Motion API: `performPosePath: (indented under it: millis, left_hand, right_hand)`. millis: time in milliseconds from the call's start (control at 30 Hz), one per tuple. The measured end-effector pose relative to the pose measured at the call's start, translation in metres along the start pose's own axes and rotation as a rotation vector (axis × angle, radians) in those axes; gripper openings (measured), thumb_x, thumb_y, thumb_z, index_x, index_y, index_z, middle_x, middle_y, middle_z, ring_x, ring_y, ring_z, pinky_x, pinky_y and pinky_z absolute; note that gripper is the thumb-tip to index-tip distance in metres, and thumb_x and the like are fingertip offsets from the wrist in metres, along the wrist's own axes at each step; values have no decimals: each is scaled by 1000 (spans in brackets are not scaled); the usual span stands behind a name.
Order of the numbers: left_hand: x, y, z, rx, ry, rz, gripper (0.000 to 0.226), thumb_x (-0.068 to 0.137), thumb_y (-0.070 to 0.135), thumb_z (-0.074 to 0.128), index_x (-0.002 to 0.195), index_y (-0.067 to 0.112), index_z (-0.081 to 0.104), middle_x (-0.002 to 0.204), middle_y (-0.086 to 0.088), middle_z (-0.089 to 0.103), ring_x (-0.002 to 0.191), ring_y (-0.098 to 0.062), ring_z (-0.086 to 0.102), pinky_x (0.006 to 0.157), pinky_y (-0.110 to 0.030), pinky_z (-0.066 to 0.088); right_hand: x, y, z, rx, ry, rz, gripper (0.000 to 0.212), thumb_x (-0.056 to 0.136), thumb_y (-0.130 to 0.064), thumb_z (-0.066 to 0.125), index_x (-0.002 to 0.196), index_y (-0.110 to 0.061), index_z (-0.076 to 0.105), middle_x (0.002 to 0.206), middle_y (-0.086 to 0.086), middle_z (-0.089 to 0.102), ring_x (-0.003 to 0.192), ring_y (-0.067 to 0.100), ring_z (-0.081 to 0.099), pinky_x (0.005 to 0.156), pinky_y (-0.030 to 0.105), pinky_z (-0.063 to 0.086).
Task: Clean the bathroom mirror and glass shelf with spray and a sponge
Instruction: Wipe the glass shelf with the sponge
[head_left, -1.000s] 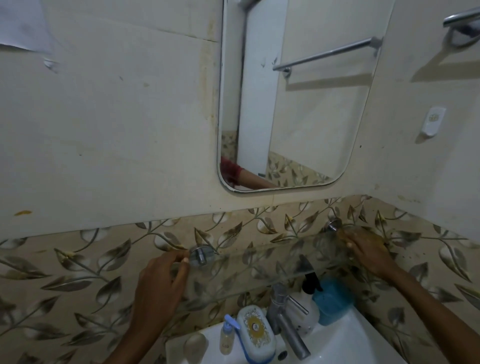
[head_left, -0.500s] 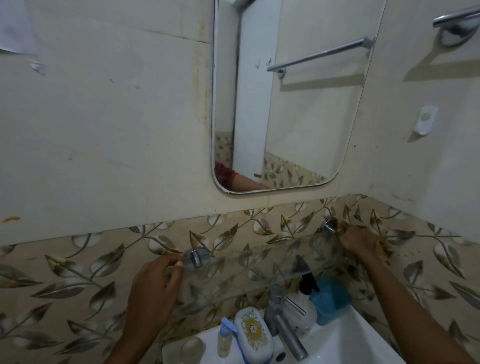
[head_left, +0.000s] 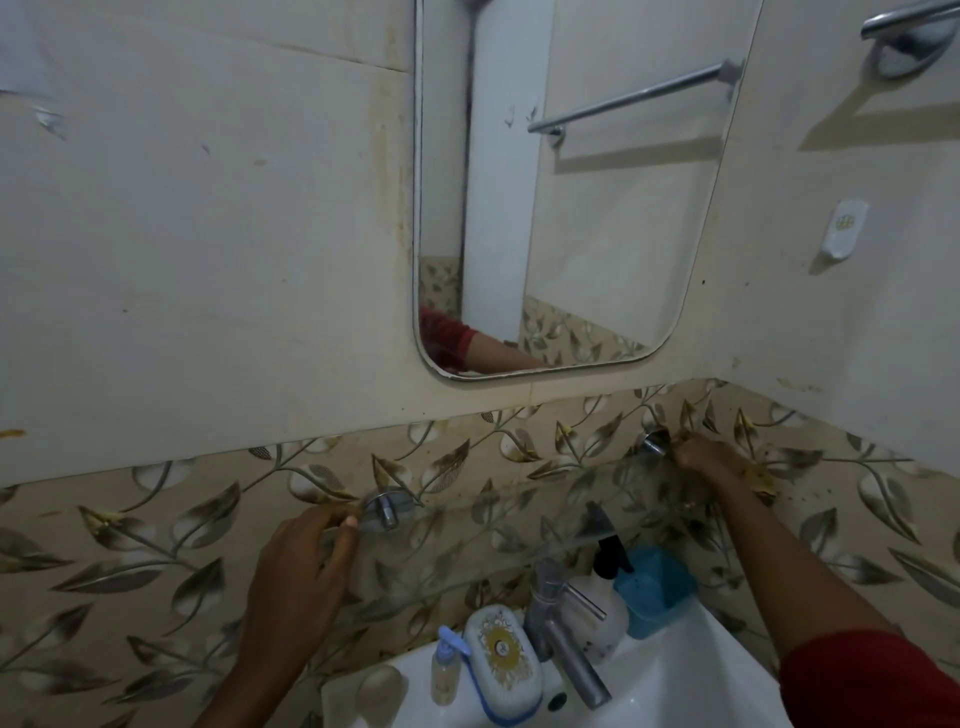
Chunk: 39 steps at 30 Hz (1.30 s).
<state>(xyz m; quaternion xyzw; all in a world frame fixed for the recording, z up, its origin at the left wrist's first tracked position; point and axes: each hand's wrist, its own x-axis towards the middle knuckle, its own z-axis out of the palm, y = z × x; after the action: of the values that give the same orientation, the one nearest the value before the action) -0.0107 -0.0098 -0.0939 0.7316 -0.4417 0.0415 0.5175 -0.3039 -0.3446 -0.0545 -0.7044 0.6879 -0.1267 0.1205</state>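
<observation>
The glass shelf (head_left: 511, 525) is a clear pane under the mirror (head_left: 597, 218), spanning two metal wall brackets, the left bracket (head_left: 383, 512) and the right bracket (head_left: 653, 445). My left hand (head_left: 306, 561) grips the shelf's left end, with the thumb just beside the left bracket. My right hand (head_left: 704, 460) is curled on the shelf's right end, against the right bracket. A yellow-brown patch (head_left: 756, 475) lies behind that hand; I cannot tell whether it is a sponge or the tile pattern. No spray bottle is clearly in view.
Below the shelf is a white sink (head_left: 685, 680) with a metal tap (head_left: 566, 644), a white soap box (head_left: 501, 665), a small bottle (head_left: 445, 675), a pump bottle (head_left: 610, 603) and a blue tub (head_left: 654, 592). A wall hook (head_left: 844, 228) hangs right of the mirror.
My right hand has slid up and left along the shelf's end, closer to the right bracket. My left hand has stayed by the left bracket.
</observation>
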Motion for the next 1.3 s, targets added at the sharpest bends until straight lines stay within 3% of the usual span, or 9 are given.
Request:
performPosePath:
  millis: [300,533,667,833,900,967,1033,1167,1300]
  left_hand:
    - [2,1,1,-17,29,15,15,91,23,54,95,17,68,89,3,64,84,-15,55,69,-32,41]
    - [-2,5,-4,26,-2,40,25,82,32,45,91,20,66,83,7,62,81,-18,57,79,-43,49]
    - [-3,6,-5,-2,0,48,26,81,27,45,92,16,66,88,2,66,85,-22,60,76,-39,49]
    - [-10,10,-20,-110,71,171,34,81,22,38,99,11,65,98,-2,65,95,-22,57,82,-33,45]
    - [-13,6,-31,-125,69,196,35,80,21,38,101,11,65,101,-2,66,98,-20,57,85,-33,45]
    - [-17,-4,-45,-127,84,159,31,81,18,40,100,13,64,101,1,65,99,-18,57,86,-31,44]
    - [-21,-17,-60,-119,113,100,30,81,14,42,100,13,65,100,0,65,100,-19,58,86,-32,45]
    - [-29,-38,-87,-132,150,27,26,86,8,45,102,12,65,104,-3,66,101,-19,58,83,-30,45]
    - [-37,-47,-105,-147,195,1,27,87,-5,48,100,12,65,102,-4,66,99,-19,59,83,-28,43]
  right_hand:
    - [-36,-13,26,11,218,48,40,94,-29,34,121,-9,56,137,20,47,128,37,39,112,49,24]
    - [-92,-36,54,116,117,-150,50,95,-36,20,133,-13,43,148,17,33,138,38,24,114,57,14]
    - [-151,-68,68,162,111,-205,46,98,-37,21,139,-24,36,154,10,24,145,30,7,116,54,-1]
    - [-239,-117,85,187,71,-350,47,99,-38,18,142,-26,32,156,5,20,146,24,4,117,48,-5]
    - [-270,-137,100,223,76,-442,58,93,-44,8,140,-26,37,154,3,27,146,23,9,115,46,-6]
    - [-304,-157,110,218,184,-527,68,91,-45,1,126,-25,56,138,3,52,137,24,36,111,44,4]
    - [-330,-179,117,206,199,-560,72,96,-41,0,102,-29,71,112,-2,71,112,24,63,100,44,19]
    - [-365,-209,133,204,194,-635,71,97,-39,2,95,-31,73,105,-10,72,105,21,66,105,39,12]
    - [-383,-222,138,207,144,-669,70,97,-39,2,96,-32,71,108,-13,71,107,20,65,99,42,23]
